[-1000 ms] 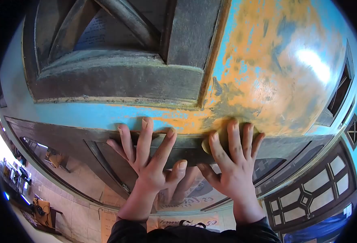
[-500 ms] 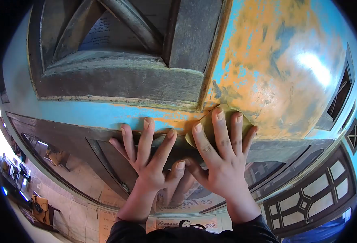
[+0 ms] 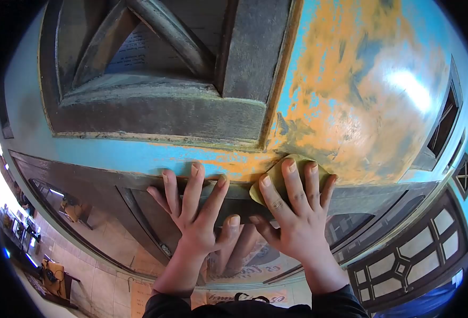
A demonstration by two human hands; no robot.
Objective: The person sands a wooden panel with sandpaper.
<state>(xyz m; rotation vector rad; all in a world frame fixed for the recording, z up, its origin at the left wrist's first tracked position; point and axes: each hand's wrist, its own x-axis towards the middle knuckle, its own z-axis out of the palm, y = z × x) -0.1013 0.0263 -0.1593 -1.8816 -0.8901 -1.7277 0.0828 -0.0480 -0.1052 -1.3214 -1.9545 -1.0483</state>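
My right hand (image 3: 297,209) lies with its fingers spread over a yellow-green piece of sandpaper (image 3: 314,161), holding it by pressure against the lower edge of the wall. Part of the sandpaper is hidden under the fingers. My left hand (image 3: 195,212) is open and has nothing in it. Its spread fingertips rest along the top of the dark wooden frame (image 3: 138,183), by the lower edge of the painted wall. The wall (image 3: 361,111) carries patchy orange and blue paint with grey smears around the sandpaper.
Above my left hand is a dark wooden vent panel (image 3: 159,114) with crossed slats. Below are glass panes that reflect my arms and show lettering. A chair (image 3: 53,275) stands on the tiled floor at lower left. At right is a dark door (image 3: 414,259) with pale panes.
My right hand has slid down and slightly right along the wall, taking the sandpaper with it. My left hand has shifted slightly downward, fingers still spread.
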